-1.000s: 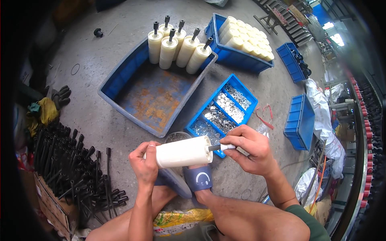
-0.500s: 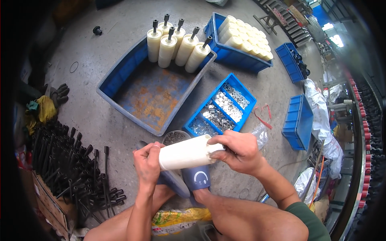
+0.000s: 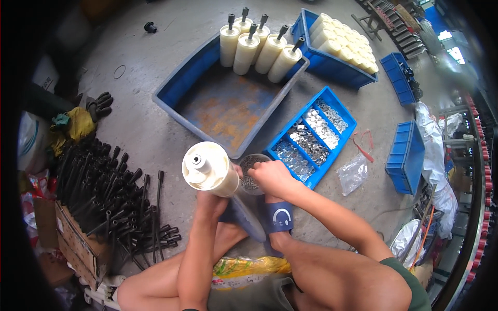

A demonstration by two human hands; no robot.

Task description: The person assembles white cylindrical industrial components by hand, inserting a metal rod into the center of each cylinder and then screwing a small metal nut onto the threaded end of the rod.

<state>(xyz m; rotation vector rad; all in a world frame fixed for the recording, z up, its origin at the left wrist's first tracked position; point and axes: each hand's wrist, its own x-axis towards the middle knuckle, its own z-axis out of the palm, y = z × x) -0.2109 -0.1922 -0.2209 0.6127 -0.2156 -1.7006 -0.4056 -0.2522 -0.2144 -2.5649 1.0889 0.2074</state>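
Note:
My left hand (image 3: 211,201) grips a cream plastic roller (image 3: 206,167) from below and holds it upright, its end cap and small centre hub facing up. Just right of it, my right hand (image 3: 274,177) reaches with curled fingers into a small round bowl of tiny metal parts (image 3: 249,182). The fingertips are hidden, so I cannot tell whether they hold anything. Both hands are above my feet, which wear blue sandals (image 3: 278,217).
A big blue tray (image 3: 218,103) holds several rollers with black shafts (image 3: 257,46) at its far end. To its right sit a divided blue bin of metal washers (image 3: 311,136), a blue crate of cream rollers (image 3: 340,44) and small blue crates (image 3: 402,155). Black rods (image 3: 114,192) are piled at left.
The roller has swung from lying sideways between both hands to standing upright in my left hand alone. My right hand has left the roller's end and moved down to the bowl.

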